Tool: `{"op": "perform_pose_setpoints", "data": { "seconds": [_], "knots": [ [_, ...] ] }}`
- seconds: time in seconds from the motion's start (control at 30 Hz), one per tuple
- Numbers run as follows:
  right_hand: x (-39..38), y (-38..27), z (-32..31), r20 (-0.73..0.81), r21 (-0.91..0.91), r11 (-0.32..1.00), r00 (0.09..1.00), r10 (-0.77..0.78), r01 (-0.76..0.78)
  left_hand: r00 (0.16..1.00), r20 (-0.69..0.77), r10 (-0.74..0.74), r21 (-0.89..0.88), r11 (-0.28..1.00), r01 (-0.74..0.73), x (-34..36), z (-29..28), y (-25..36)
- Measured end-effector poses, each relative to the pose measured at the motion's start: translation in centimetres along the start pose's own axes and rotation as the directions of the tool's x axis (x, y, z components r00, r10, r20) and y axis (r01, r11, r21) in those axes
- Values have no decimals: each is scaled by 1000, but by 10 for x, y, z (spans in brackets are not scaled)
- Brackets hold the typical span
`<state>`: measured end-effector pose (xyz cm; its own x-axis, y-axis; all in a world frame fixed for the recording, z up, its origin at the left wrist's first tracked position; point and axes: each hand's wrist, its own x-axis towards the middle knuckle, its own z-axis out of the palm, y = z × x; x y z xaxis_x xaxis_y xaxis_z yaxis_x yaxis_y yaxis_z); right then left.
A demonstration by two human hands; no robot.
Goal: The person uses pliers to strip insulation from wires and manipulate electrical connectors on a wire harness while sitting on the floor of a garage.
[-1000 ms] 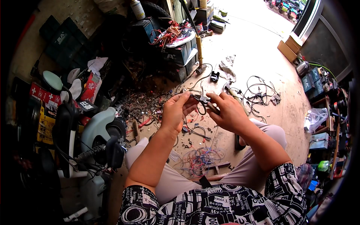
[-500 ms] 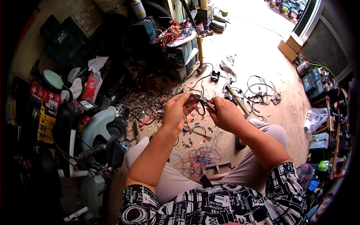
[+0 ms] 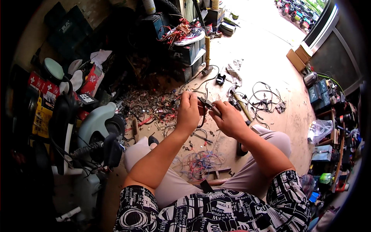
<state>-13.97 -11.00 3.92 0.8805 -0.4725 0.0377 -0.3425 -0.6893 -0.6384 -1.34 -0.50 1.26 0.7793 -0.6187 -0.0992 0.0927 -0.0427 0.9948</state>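
Note:
My left hand point(image 3: 188, 112) is closed around a dark cable point(image 3: 202, 120), which runs up toward the floor beyond and hangs below my fingers. My right hand point(image 3: 228, 121) grips what looks like a pair of metal pliers point(image 3: 208, 104), its head at the cable beside my left fingertips. Exactly what sits in the jaws is too small to make out. Beyond my hands lie a black plastic part point(image 3: 220, 79), a long yellowish tool point(image 3: 243, 104) and coiled cables point(image 3: 266, 100). Below them is a tangle of thin coloured wires point(image 3: 199, 162) between my legs.
A heap of scraps point(image 3: 143, 104) covers floor at left-centre. Scooter parts point(image 3: 94, 121) crowd the left, stacked batteries point(image 3: 185, 54) stand behind. Cardboard boxes point(image 3: 295, 60) lean by the door at back right; a shelf with a plastic bag point(image 3: 320, 129) and assorted items lines the right.
My left hand has moved rightward and turned more back-up, closing in on the tool. My right hand has shifted slightly with the pliers. The whole view has shifted a little.

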Motion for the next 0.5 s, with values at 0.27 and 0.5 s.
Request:
{"op": "perform_pose_setpoints", "data": {
  "seconds": [0.27, 0.5],
  "knots": [
    [3, 4, 10, 44, -1, 1000, 999, 21, -21, 998, -2, -66, -35, 997, 65, -9, 2, 21],
    [1, 2, 8, 59, -36, 999, 998, 14, -12, 995, 84, -44, 48, 998, 40, -7, -8, 17]
  ]
}}
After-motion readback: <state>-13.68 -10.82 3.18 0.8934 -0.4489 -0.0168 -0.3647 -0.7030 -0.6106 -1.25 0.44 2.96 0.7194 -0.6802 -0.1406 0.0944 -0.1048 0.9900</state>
